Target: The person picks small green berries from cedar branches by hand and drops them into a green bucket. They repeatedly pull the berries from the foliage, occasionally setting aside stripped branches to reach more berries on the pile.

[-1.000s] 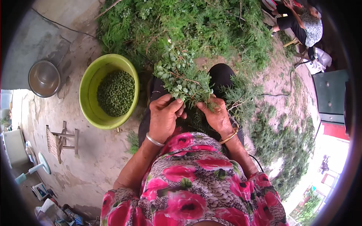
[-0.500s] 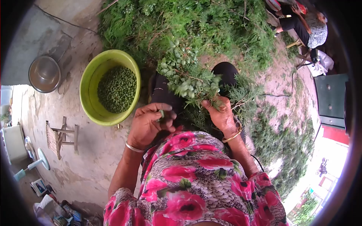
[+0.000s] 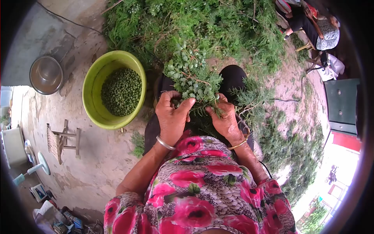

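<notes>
A leafy green branch (image 3: 194, 80) with pale green berries lies above my lap. My right hand (image 3: 226, 119) is closed on its lower end, thumb pressed against the stem. At the branch's lower left edge is my left hand (image 3: 173, 117), fingers curled and thumb bent over towards them; what sits between the fingertips is too small to make out. To the left of that hand stands a yellow-green tub (image 3: 91, 107) with many round green berries (image 3: 121, 92) in its bottom.
A big heap of green branches (image 3: 194, 23) spreads ahead, with more cuttings (image 3: 292, 148) at the right. A metal basin (image 3: 46, 75) and a small wooden stool (image 3: 64, 141) stand on the left. Another person (image 3: 307, 25) sits at the upper right.
My left hand has moved right and up, from beside the tub to the branch, and its fingers are now at the leaves. My right hand still holds the branch, slightly shifted.
</notes>
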`<state>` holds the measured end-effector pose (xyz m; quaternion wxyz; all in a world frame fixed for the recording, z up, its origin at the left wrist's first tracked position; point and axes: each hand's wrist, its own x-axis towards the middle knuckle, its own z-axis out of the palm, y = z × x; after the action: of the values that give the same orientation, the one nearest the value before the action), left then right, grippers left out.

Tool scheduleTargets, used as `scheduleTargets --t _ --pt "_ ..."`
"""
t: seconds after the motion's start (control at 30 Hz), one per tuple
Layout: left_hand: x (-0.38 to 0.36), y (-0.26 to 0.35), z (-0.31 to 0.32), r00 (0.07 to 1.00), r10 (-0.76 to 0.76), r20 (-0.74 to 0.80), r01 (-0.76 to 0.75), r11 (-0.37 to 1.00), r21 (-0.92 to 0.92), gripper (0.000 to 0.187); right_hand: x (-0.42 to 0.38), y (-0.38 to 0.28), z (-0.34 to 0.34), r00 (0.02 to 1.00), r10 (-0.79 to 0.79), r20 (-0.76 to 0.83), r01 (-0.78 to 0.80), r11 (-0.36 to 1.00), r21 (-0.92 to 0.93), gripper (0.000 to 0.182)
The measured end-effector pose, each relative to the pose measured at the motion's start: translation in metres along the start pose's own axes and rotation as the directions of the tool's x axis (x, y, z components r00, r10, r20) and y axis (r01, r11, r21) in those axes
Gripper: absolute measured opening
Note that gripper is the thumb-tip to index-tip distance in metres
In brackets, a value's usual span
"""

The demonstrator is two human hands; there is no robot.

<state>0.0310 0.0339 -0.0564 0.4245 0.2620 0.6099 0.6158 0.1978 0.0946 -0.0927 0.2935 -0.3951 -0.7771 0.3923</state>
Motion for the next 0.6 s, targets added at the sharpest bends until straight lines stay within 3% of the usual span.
scheduleTargets --t 0.13,0.2,0.37,0.43,0.6 --pt "0.002 -0.002 0.001 0.999 -0.036 -0.014 0.034 0.996 -0.082 0.018 0.003 -0.007 -0.003 1.0 -0.026 0.012 0.027 0.998 -0.051 0.022" --pt "0.004 0.0 -0.007 0.994 -0.078 0.077 0.095 0.965 -0.245 0.013 0.002 -0.001 -0.002 1.0 -0.018 0.014 0.018 1.0 -0.015 0.022" --pt "0.01 0.006 -0.026 0.961 -0.202 0.188 0.253 0.917 -0.308 0.009 0.003 -0.001 -0.001 1.0 -0.03 0.002 0.03 0.997 0.068 0.021" --pt "0.012 0.004 -0.032 0.902 -0.275 0.332 0.393 0.842 -0.371 0.009 0.004 -0.007 -0.004 1.0 -0.025 0.014 0.024 0.997 0.069 0.021" --pt "0.014 -0.008 -0.043 0.837 -0.293 0.463 0.507 0.734 -0.452 0.007 0.002 -0.002 -0.004 0.999 -0.012 0.034 0.008 0.995 0.1 0.023"
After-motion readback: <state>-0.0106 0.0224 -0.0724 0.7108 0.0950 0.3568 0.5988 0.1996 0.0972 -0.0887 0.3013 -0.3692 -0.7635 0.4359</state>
